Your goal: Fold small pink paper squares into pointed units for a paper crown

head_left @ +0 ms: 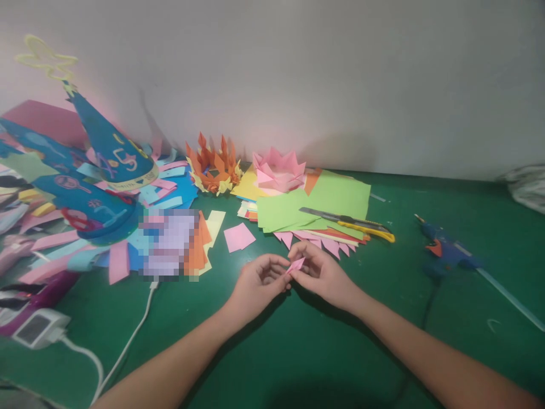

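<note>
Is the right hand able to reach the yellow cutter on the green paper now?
Probably yes: the yellow cutter lies uncovered just beyond the right hand, though it and the left hand pinch a folded pink paper.

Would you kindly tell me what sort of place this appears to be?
Most likely a paper-craft workbench: coloured paper sheets, a utility knife and a glue gun lie on the green table, with folded paper crowns by the wall. The left hand and right hand pinch a small pink folded piece.
</note>
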A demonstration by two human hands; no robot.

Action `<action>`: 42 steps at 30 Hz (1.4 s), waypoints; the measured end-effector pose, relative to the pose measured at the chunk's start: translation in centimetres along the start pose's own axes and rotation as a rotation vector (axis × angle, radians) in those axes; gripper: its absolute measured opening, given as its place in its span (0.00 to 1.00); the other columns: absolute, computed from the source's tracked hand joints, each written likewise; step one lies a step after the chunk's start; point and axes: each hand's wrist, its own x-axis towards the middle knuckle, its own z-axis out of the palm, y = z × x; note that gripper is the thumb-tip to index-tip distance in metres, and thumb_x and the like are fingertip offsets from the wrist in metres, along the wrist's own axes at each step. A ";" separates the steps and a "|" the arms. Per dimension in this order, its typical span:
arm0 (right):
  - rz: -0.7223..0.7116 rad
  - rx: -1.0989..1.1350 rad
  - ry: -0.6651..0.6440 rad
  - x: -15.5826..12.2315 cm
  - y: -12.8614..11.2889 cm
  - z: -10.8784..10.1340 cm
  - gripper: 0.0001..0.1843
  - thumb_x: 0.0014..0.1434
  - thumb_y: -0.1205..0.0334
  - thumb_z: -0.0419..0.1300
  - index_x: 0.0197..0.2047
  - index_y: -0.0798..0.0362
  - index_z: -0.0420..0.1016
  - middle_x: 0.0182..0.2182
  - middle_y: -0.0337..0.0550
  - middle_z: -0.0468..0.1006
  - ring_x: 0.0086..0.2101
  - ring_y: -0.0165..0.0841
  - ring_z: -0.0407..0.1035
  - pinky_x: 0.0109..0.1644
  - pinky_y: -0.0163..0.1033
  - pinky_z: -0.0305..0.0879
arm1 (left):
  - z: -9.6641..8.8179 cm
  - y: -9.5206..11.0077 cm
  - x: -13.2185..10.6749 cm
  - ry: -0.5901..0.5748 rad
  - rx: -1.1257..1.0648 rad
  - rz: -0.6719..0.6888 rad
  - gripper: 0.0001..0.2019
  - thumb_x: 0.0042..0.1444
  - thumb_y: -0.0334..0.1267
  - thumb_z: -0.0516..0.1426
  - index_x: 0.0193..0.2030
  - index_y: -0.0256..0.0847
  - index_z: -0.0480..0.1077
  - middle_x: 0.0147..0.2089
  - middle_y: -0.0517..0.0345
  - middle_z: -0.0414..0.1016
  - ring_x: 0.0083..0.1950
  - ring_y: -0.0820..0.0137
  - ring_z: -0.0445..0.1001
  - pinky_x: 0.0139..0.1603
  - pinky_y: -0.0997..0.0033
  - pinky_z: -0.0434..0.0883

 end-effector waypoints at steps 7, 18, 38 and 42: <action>-0.041 -0.091 0.013 -0.2 -0.4 0.5 0.11 0.51 0.73 0.54 0.38 0.50 0.61 0.32 0.36 0.61 0.30 0.27 0.61 0.34 0.32 0.63 | 0.3 0.0 -0.3 0.025 0.089 0.034 0.13 0.52 0.37 0.59 0.41 0.38 0.62 0.26 0.64 0.66 0.27 0.76 0.68 0.27 0.77 0.65; -0.038 -0.055 0.064 -0.3 -0.6 0.3 0.06 0.55 0.66 0.58 0.34 0.50 0.61 0.27 0.34 0.62 0.28 0.27 0.59 0.32 0.33 0.59 | 0.5 -0.5 -0.4 0.103 0.096 0.132 0.13 0.51 0.30 0.57 0.42 0.40 0.59 0.32 0.63 0.65 0.31 0.77 0.66 0.31 0.77 0.64; -0.212 -0.424 0.041 -0.9 -0.5 0.8 0.05 0.57 0.67 0.55 0.35 0.50 0.71 0.30 0.41 0.73 0.31 0.31 0.68 0.35 0.36 0.66 | 0.4 0.4 -0.5 0.076 -0.012 0.055 0.11 0.47 0.30 0.57 0.35 0.40 0.57 0.31 0.64 0.63 0.29 0.79 0.63 0.29 0.79 0.61; -0.305 -0.574 0.022 -1.0 -0.5 0.7 0.06 0.57 0.68 0.54 0.35 0.50 0.70 0.29 0.41 0.75 0.30 0.31 0.68 0.34 0.37 0.64 | 0.3 0.3 -0.6 0.056 0.028 0.056 0.12 0.47 0.29 0.56 0.36 0.41 0.56 0.32 0.64 0.64 0.30 0.78 0.64 0.29 0.78 0.61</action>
